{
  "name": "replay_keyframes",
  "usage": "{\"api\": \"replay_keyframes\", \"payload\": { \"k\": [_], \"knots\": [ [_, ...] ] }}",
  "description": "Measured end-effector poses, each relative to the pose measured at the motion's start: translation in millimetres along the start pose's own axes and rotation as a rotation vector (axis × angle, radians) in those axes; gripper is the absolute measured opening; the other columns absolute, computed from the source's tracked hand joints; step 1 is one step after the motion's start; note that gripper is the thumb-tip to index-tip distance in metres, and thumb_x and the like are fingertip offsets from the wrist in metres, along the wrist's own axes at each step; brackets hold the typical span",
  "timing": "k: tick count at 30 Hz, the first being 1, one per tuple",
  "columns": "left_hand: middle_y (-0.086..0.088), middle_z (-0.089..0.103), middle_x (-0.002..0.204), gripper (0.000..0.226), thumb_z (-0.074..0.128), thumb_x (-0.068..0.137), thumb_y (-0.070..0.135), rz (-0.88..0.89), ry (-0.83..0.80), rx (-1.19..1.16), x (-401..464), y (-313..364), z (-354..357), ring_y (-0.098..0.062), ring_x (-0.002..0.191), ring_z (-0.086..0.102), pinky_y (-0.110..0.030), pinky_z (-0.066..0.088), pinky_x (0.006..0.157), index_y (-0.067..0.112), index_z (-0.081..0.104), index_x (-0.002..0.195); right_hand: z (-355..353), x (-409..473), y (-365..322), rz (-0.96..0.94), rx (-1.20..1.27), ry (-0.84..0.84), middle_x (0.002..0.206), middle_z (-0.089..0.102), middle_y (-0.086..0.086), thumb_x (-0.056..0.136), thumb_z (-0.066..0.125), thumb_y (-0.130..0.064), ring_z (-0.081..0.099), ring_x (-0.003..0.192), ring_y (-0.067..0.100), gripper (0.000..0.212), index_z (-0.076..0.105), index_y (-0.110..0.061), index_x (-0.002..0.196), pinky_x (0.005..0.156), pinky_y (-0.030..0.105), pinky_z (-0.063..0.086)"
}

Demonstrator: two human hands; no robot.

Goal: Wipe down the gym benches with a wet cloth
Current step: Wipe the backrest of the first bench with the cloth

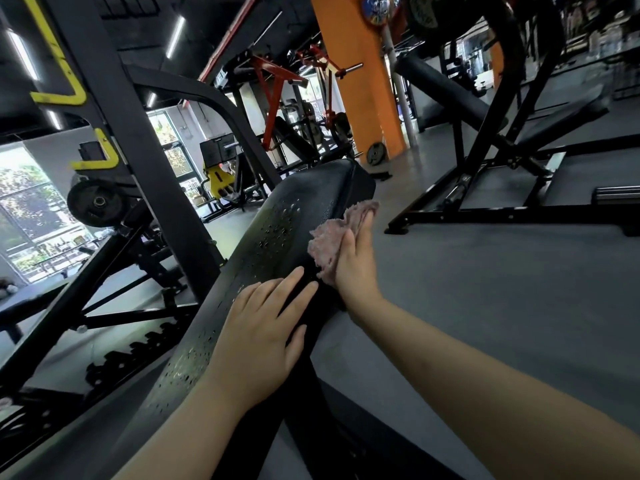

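A long black padded bench (287,216) runs from the lower left up to the middle of the view, its top dotted with water drops. My left hand (263,337) lies flat on the pad with straight fingers. My right hand (356,261) presses a crumpled pink cloth (332,237) against the bench's right side edge, fingers pointing up along the pad. Part of the cloth is hidden under the hand.
A black rack upright with yellow hooks (104,109) stands left of the bench. Another black bench frame (485,174) stands to the right across grey floor (485,306). An orange pillar (360,74) and red machines (277,88) are behind.
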State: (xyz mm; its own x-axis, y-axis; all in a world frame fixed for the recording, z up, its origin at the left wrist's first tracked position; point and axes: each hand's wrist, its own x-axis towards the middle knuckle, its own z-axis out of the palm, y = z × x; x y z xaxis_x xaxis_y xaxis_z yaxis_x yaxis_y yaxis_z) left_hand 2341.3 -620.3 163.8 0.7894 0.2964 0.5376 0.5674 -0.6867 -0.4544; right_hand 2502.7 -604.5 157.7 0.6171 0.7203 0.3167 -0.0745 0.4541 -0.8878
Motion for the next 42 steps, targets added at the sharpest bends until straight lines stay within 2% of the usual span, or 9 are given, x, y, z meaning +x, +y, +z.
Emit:
{"api": "replay_keyframes", "payload": {
  "k": [3, 6, 10, 17, 22, 28, 37, 40, 42],
  "knots": [
    [-0.007, 0.051, 0.138, 0.050, 0.043, 0.083, 0.030, -0.004, 0.023, 0.006, -1, -1, 1, -0.022, 0.111, 0.047, -0.036, 0.030, 0.097, 0.019, 0.044, 0.132, -2, 42, -13, 0.071, 0.065, 0.034, 0.151, 0.031, 0.009, 0.104, 0.027, -0.026, 0.045, 0.127, 0.024, 0.053, 0.004, -0.029, 0.151, 0.107, 0.040, 0.037],
    [-0.004, 0.050, 0.139, 0.050, 0.042, 0.084, 0.032, -0.014, 0.018, -0.001, -2, -1, 3, -0.020, 0.113, 0.047, -0.037, 0.029, 0.099, 0.021, 0.045, 0.132, -6, 63, -23, 0.088, 0.024, 0.055, 0.142, 0.042, 0.012, 0.104, 0.026, -0.031, 0.054, 0.089, 0.017, 0.051, 0.006, -0.036, 0.150, 0.073, 0.031, 0.048],
    [-0.002, 0.051, 0.138, 0.050, 0.042, 0.083, 0.032, -0.031, 0.037, -0.012, -4, -3, 5, -0.018, 0.114, 0.047, -0.039, 0.026, 0.100, 0.021, 0.053, 0.130, -3, 61, -17, -0.001, -0.036, 0.119, 0.152, 0.032, 0.007, 0.104, 0.024, -0.029, 0.041, 0.132, 0.030, 0.048, 0.012, -0.034, 0.150, 0.108, 0.045, 0.035],
    [-0.008, 0.051, 0.136, 0.052, 0.039, 0.083, 0.034, -0.072, -0.032, 0.069, -4, 0, -3, -0.024, 0.112, 0.054, -0.041, 0.026, 0.100, 0.017, 0.048, 0.131, 7, 11, 0, -0.036, -0.130, 0.120, 0.152, 0.030, 0.007, 0.104, 0.024, -0.025, 0.038, 0.134, 0.026, 0.049, 0.011, -0.031, 0.151, 0.109, 0.043, 0.034],
    [-0.013, 0.050, 0.134, 0.054, 0.060, 0.079, 0.031, -0.151, -0.017, 0.056, -62, 7, -24, -0.028, 0.116, 0.053, -0.042, 0.023, 0.102, 0.008, 0.050, 0.127, 25, -68, 25, -0.062, -0.095, 0.097, 0.149, 0.032, 0.008, 0.104, 0.026, -0.021, 0.039, 0.132, 0.023, 0.052, 0.006, -0.031, 0.151, 0.108, 0.033, 0.033],
    [-0.010, 0.050, 0.128, 0.049, 0.041, 0.082, 0.034, -0.143, -0.034, 0.000, -155, 10, -41, -0.023, 0.115, 0.046, -0.043, 0.030, 0.100, 0.011, 0.046, 0.125, 46, -137, 44, 0.019, -0.102, 0.111, 0.144, 0.035, 0.011, 0.104, 0.026, -0.018, 0.040, 0.130, 0.020, 0.053, 0.006, -0.035, 0.150, 0.090, 0.007, 0.024],
    [-0.006, 0.058, 0.119, 0.050, 0.040, 0.081, 0.033, -0.257, -0.065, -0.008, -205, 22, -27, -0.023, 0.105, 0.047, -0.039, 0.031, 0.092, 0.014, 0.045, 0.128, 57, -216, 64, -0.036, -0.088, 0.046, 0.147, 0.035, 0.000, 0.103, 0.030, -0.019, 0.037, 0.134, 0.013, 0.051, 0.011, -0.043, 0.143, 0.112, 0.028, 0.029],
    [-0.007, 0.057, 0.121, 0.051, 0.039, 0.082, 0.032, -0.265, -0.045, 0.001, -207, 24, -24, -0.023, 0.104, 0.047, -0.040, 0.032, 0.091, 0.014, 0.043, 0.129, 49, -190, 58, -0.024, -0.048, 0.039, 0.146, 0.026, -0.016, 0.104, 0.027, -0.018, 0.025, 0.134, 0.000, 0.047, 0.019, -0.026, 0.149, 0.108, 0.012, 0.020],
    [-0.006, 0.057, 0.123, 0.051, 0.039, 0.083, 0.033, -0.270, -0.041, -0.001, -209, 24, -23, -0.023, 0.105, 0.047, -0.040, 0.031, 0.091, 0.014, 0.042, 0.130, 42, -166, 51, -0.030, -0.031, 0.055, 0.152, 0.026, -0.007, 0.104, 0.026, -0.019, 0.027, 0.137, 0.005, 0.044, 0.025, -0.019, 0.149, 0.115, 0.022, 0.020]
  ]
}}
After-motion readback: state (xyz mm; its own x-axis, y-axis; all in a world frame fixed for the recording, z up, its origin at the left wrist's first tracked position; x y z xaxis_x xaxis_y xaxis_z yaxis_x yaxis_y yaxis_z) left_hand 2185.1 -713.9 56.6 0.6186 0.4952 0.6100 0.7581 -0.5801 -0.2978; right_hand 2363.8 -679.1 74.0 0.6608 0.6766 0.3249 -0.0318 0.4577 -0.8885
